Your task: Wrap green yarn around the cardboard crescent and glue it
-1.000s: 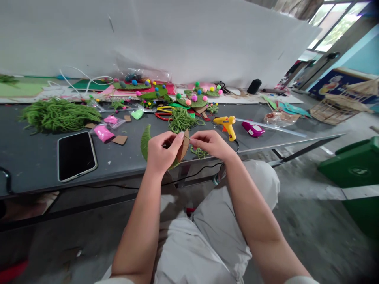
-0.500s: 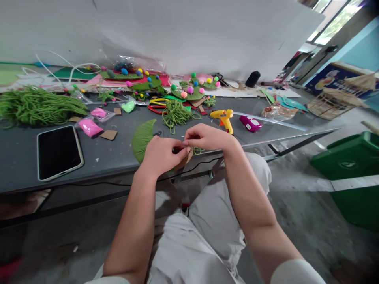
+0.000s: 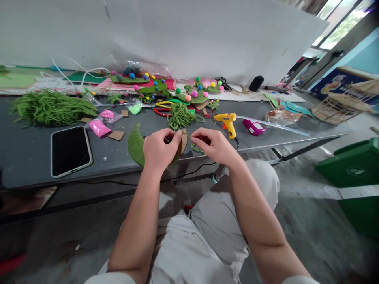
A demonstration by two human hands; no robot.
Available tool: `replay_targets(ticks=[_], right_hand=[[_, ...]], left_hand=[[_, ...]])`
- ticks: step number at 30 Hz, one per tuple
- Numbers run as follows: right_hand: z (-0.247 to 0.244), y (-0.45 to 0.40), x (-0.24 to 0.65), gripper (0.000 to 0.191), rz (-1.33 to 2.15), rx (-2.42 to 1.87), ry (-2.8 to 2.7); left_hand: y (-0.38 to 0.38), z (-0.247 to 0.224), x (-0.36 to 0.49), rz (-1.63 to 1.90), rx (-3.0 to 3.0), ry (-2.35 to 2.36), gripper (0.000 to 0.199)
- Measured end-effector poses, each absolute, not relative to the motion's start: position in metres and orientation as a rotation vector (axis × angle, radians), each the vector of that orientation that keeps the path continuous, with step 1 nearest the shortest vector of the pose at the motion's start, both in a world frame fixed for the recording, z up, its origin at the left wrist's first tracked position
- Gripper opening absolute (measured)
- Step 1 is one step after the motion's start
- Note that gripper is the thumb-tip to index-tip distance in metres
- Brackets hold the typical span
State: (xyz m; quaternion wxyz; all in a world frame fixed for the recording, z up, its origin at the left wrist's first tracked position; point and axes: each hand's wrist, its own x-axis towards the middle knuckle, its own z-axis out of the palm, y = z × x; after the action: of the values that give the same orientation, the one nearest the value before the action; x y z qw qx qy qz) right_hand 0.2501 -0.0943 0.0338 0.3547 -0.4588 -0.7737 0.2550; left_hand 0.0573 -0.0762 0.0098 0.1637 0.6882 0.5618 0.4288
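Observation:
A crescent of cardboard wrapped in green yarn [image 3: 136, 146] is held at the table's front edge. My left hand [image 3: 160, 149] pinches it near its right end, where a strip of bare brown cardboard [image 3: 184, 142] shows past the thumb. To the right, my right hand [image 3: 215, 145] has thumb and forefinger pinched together on a green yarn strand [image 3: 196, 148], whose loop hangs below the fingertips; the strand itself is thin and partly hidden. Just behind the hands lies a loose heap of green yarn [image 3: 180, 116].
A yellow glue gun [image 3: 227, 123] and a purple packet [image 3: 254, 127] lie right of my hands. At left are a phone [image 3: 71, 151], pink packets [image 3: 100, 128] and a large yarn bundle [image 3: 56, 108]. Pom-pom-decorated green pieces [image 3: 192, 96] line the back. A green bin [image 3: 349, 165] stands at right.
My right hand has moved right, away from my left hand, so a gap now separates them. The bare cardboard end has come into plainer view. The camera view has shifted slightly.

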Motion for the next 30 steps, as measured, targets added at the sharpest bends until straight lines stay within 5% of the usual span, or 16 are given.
replay_targets(ticks=[11, 19, 30], right_hand=[[0.019, -0.069, 0.261, 0.018, 1.173, -0.929, -2.048], [0.026, -0.064, 0.255, 0.019, 1.112, -0.970, -2.183], [0.031, -0.073, 0.250, 0.018, 0.752, -1.215, -2.354]], left_hand=[[-0.084, 0.019, 0.052, 1.250, 2.058, 1.063, 0.029], [-0.083, 0.017, 0.043, 0.869, 2.259, 0.965, 0.030], [-0.082, 0.012, 0.050, 0.529, 2.418, 1.456, 0.028]])
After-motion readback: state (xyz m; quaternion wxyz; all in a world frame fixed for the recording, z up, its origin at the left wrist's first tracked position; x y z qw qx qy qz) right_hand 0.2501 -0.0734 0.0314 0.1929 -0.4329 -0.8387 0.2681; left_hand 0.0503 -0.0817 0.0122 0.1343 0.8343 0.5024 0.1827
